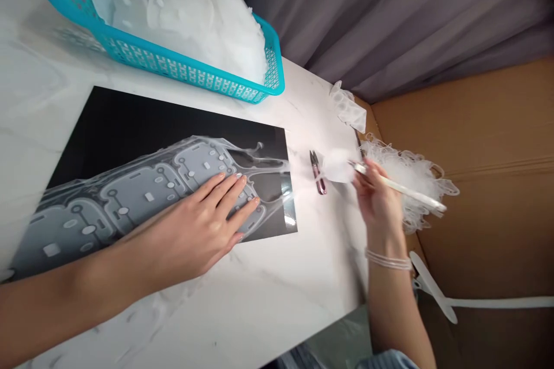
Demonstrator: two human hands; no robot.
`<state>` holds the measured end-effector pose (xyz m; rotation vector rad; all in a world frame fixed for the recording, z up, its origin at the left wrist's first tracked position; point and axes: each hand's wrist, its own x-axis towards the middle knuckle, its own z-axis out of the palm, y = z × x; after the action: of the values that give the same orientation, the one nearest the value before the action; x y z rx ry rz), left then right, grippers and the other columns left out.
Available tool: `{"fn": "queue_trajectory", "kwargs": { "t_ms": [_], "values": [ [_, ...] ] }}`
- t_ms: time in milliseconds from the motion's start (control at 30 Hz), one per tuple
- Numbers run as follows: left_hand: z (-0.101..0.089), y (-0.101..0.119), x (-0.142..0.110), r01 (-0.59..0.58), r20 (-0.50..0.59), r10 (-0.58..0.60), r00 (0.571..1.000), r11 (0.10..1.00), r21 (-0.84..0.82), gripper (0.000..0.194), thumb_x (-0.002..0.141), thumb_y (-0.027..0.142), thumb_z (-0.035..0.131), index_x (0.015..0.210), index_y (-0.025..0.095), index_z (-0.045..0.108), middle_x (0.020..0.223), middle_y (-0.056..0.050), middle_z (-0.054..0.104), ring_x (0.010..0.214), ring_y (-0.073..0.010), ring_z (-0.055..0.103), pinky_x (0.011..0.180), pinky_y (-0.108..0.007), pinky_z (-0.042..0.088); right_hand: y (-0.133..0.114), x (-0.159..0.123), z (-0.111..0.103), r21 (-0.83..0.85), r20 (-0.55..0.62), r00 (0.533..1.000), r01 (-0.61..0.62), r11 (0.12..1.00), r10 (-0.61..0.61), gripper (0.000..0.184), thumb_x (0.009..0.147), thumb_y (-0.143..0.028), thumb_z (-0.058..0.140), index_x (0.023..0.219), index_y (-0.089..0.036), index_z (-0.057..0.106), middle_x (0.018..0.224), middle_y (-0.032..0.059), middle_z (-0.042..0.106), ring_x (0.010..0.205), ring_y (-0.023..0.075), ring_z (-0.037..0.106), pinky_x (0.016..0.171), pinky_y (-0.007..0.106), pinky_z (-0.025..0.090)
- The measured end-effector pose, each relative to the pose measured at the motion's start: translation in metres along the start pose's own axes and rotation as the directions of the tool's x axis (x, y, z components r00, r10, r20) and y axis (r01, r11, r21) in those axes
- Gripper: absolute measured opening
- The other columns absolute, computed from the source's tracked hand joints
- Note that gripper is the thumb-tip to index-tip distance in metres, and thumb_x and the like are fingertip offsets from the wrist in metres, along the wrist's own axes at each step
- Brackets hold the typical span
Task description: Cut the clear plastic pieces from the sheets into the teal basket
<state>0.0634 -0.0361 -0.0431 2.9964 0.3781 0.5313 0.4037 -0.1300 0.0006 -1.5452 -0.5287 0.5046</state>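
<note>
My left hand [216,222] lies flat with fingers outstretched on a translucent silicone sheet [134,193] with several rounded, keypad-like moulded parts. That sheet rests on a black mat [130,118]. My right hand [378,193], farther right, is closed around slim silvery-white tweezers [413,193]. At their tip is a blurred, whitish translucent piece [339,166]. Thin stretched strands of film [268,166] run from the sheet's right end toward it; whether they join is unclear. Small thread snips [318,173] with a pinkish handle lie between the mat and my right hand.
A turquoise basket [182,72] heaped with translucent pieces [194,17] stands at the back. Tangled clear offcuts [415,173] hang over a cardboard box [489,173] beyond the table's right edge. Another crumpled scrap [348,106] lies at that edge. A grey curtain [389,11] hangs behind.
</note>
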Motion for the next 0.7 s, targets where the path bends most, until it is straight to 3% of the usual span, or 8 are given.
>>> {"fn": "queue_trajectory", "kwargs": {
  "t_ms": [133,200,267,367,433,533,600,700],
  "values": [
    [-0.002,-0.002,0.003,-0.007,-0.043,0.005,0.999,0.999,-0.052,0.045,0.095,0.028,0.050,0.133,0.006,0.060,0.135,-0.029,0.056,0.127,-0.0431,0.052,0.103,-0.059,0.044,-0.015,0.013,-0.054,0.144,-0.216,0.976,0.018,0.989,0.014,0.009,0.078,-0.012,0.070,0.086,-0.013,0.072,0.066,-0.0016,0.071,0.063,0.0120,0.072,0.063,0.020,0.063],
    [-0.007,-0.005,0.006,0.005,-0.117,-0.023,0.993,0.987,-0.158,0.038,0.095,0.022,0.047,0.124,0.007,0.066,0.131,-0.025,0.061,0.125,-0.0382,0.057,0.103,-0.054,0.047,-0.026,-0.007,-0.045,0.170,-0.145,0.989,0.036,0.985,-0.011,0.010,0.078,-0.014,0.070,0.089,-0.015,0.072,0.068,-0.0027,0.071,0.067,0.0121,0.073,0.070,0.021,0.065],
    [-0.016,-0.009,0.010,0.091,-0.157,-0.160,0.975,0.923,-0.374,0.034,0.096,0.020,0.044,0.114,0.010,0.071,0.122,-0.018,0.069,0.118,-0.0305,0.062,0.102,-0.045,0.050,-0.036,-0.035,-0.015,0.144,0.069,0.998,-0.012,0.990,0.002,0.014,0.083,-0.019,0.070,0.096,-0.018,0.071,0.075,-0.0015,0.074,0.073,0.0120,0.074,0.066,0.018,0.064],
    [-0.034,-0.013,0.017,0.350,0.085,-0.448,0.890,0.553,-0.756,0.030,0.096,0.031,0.050,0.111,0.019,0.073,0.111,-0.008,0.074,0.105,-0.0235,0.069,0.091,-0.035,0.057,-0.047,-0.071,0.045,0.053,0.370,0.929,0.006,0.999,-0.026,0.011,0.093,-0.025,0.061,0.099,-0.025,0.070,0.090,0.0005,0.077,0.088,0.0163,0.076,0.070,0.023,0.065],
    [-0.044,-0.015,0.020,0.426,0.308,-0.442,0.842,0.198,-0.883,0.031,0.093,0.036,0.057,0.117,0.022,0.071,0.111,-0.006,0.075,0.097,-0.0217,0.072,0.084,-0.032,0.060,-0.049,-0.084,0.077,-0.022,0.502,0.864,0.062,0.998,-0.043,0.015,0.098,-0.029,0.053,0.101,-0.027,0.067,0.096,0.0019,0.077,0.092,0.0196,0.075,0.073,0.031,0.066],
    [-0.050,-0.016,0.020,0.362,0.406,-0.348,0.845,-0.185,-0.913,0.028,0.093,0.033,0.059,0.114,0.021,0.073,0.103,-0.006,0.077,0.088,-0.0188,0.074,0.079,-0.029,0.061,-0.047,-0.090,0.103,-0.086,0.590,0.807,0.090,0.992,-0.022,0.020,0.100,-0.033,0.046,0.105,-0.025,0.063,0.102,0.0056,0.076,0.092,0.0232,0.075,0.070,0.035,0.067],
    [-0.050,-0.015,0.017,0.316,0.418,-0.370,0.830,-0.305,-0.898,0.023,0.094,0.030,0.059,0.106,0.020,0.076,0.091,-0.005,0.078,0.080,-0.0163,0.074,0.075,-0.026,0.061,-0.043,-0.091,0.109,-0.066,0.592,0.806,0.052,0.996,-0.003,0.019,0.099,-0.032,0.046,0.106,-0.024,0.062,0.102,0.0064,0.076,0.089,0.0227,0.076,0.069,0.034,0.066],
    [-0.048,-0.016,0.012,0.301,0.436,-0.398,0.807,-0.357,-0.884,0.021,0.094,0.031,0.061,0.098,0.019,0.078,0.082,-0.004,0.077,0.073,-0.0144,0.073,0.071,-0.024,0.061,-0.037,-0.092,0.110,0.006,0.597,0.802,-0.036,0.999,0.025,0.017,0.099,-0.031,0.047,0.102,-0.025,0.063,0.100,0.0044,0.077,0.084,0.0202,0.076,0.069,0.033,0.065]
  ]
}}
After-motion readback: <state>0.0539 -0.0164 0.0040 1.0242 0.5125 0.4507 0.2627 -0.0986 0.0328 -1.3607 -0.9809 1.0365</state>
